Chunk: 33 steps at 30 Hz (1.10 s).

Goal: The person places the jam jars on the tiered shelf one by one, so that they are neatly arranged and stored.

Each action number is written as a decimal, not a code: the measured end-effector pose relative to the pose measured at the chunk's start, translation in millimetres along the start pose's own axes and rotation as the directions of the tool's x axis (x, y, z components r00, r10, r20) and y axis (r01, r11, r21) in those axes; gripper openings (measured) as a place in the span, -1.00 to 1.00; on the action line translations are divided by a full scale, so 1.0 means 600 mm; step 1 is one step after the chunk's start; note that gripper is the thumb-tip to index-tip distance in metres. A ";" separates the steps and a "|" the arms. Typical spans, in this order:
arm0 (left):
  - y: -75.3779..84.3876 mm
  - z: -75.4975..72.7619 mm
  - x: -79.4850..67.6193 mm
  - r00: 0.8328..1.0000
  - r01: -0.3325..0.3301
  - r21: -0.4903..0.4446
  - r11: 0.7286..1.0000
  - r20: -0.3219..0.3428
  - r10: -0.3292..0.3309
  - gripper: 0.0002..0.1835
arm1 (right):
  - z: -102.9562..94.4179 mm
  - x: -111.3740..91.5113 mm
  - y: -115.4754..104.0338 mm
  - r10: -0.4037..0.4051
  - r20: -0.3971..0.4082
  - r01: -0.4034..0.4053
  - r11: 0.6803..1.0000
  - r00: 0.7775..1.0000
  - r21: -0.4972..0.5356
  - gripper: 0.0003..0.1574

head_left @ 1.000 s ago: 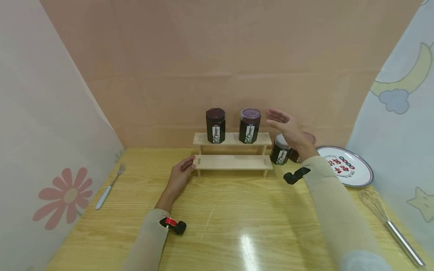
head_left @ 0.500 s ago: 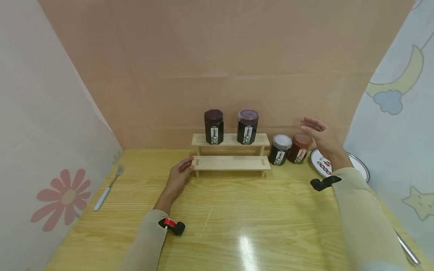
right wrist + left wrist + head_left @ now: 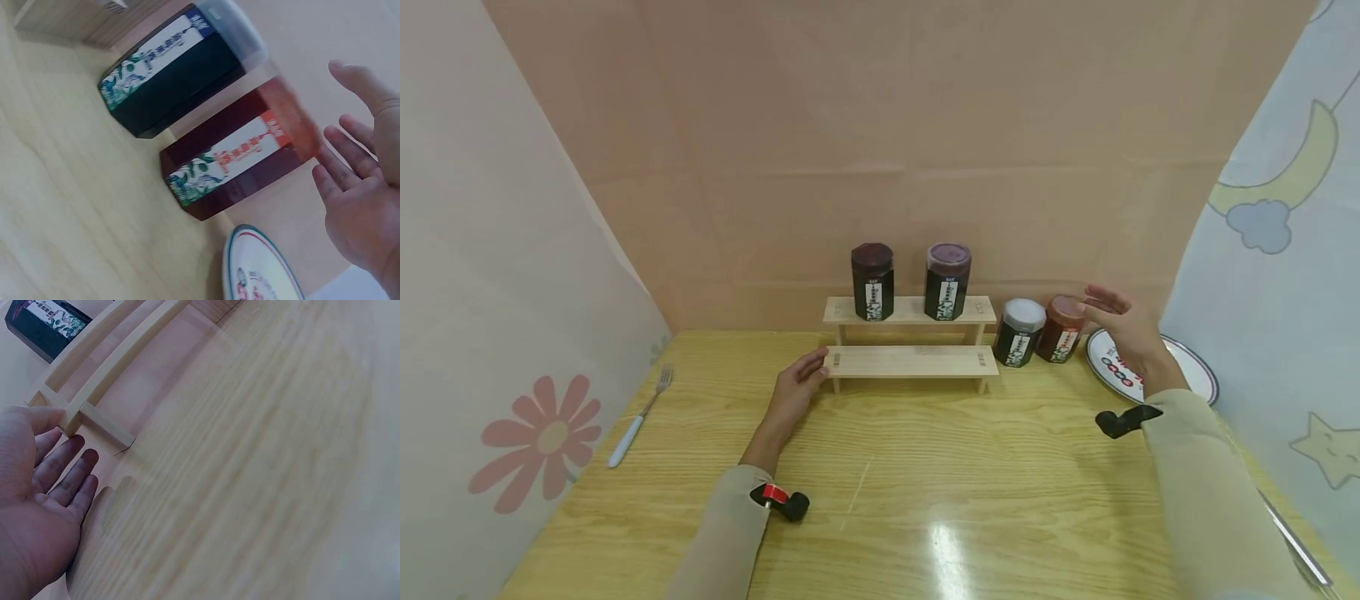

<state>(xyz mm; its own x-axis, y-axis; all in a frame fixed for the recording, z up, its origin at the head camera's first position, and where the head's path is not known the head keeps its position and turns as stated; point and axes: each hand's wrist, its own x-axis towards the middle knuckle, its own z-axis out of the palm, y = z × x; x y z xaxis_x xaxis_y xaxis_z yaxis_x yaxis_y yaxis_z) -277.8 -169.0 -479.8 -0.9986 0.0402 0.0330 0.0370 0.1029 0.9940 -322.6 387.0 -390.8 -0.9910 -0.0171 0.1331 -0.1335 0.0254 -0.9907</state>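
A two-step wooden display stand (image 3: pixel 912 361) bears two dark jars, a brown-lidded one (image 3: pixel 873 283) and a purple-lidded one (image 3: pixel 948 283), on its upper step. My left hand (image 3: pixel 795 387) pinches the left end of the lower step between thumb and forefinger; its other fingers extend loosely below in the left wrist view. Right of the stand are a white-lidded jar (image 3: pixel 1019 333) and a reddish jar (image 3: pixel 1061 330) with an orange-red lid. My right hand (image 3: pixel 1129 333) is spread beside the reddish jar, fingers and thumb apart, fingertips right at its lid in the right wrist view.
A patterned white plate (image 3: pixel 1197 371) lies behind my right wrist, partly hidden by it. Far left on the wooden table (image 3: pixel 925 467) is a fork (image 3: pixel 638 421). The metal handle of a whisk (image 3: pixel 1292 537) shows by my right sleeve. A cloth-like backdrop (image 3: pixel 895 125) stands behind.
My right hand has moved right from beside the purple-lidded jar, then down to the reddish jar's lid. The left hand stays at the stand, and the jars have not moved.
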 end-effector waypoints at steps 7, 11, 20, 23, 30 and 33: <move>-0.002 -0.002 0.001 1.000 -0.002 0.008 1.000 -0.001 0.002 -0.53 | 0.015 0.007 0.021 0.094 -0.043 -0.102 0.969 0.995 -0.223 0.02; -0.004 -0.002 0.003 1.000 -0.006 0.007 1.000 0.003 0.006 -0.52 | 0.023 0.010 0.032 0.088 -0.061 -0.100 0.965 0.994 -0.242 0.07; -0.004 -0.001 0.003 1.000 -0.007 0.000 1.000 0.011 0.007 -0.52 | 0.037 0.013 0.049 0.032 -0.138 -0.064 0.970 0.990 -0.234 0.09; -0.005 -0.002 0.005 1.000 -0.005 -0.002 1.000 0.011 0.005 -0.52 | 0.041 0.014 0.050 0.020 -0.156 -0.055 0.973 0.988 -0.224 0.09; -0.003 -0.004 0.003 1.000 -0.007 0.003 1.000 0.007 0.007 -0.52 | 0.047 0.012 0.046 0.025 -0.200 -0.078 0.962 0.980 -0.261 0.04; -0.001 -0.002 0.000 1.000 -0.006 -0.003 1.000 0.008 0.006 -0.52 | 0.048 0.010 0.043 0.038 -0.228 -0.096 0.964 0.973 -0.249 0.03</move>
<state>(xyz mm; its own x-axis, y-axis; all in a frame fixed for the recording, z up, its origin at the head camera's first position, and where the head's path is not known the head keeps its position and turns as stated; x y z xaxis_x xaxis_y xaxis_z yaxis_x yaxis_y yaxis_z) -278.0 -170.4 -480.3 -0.9981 0.0486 0.0381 0.0428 0.0998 0.9941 -331.3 358.5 -416.4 -0.9723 0.2121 0.0983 -0.0372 0.2748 -0.9608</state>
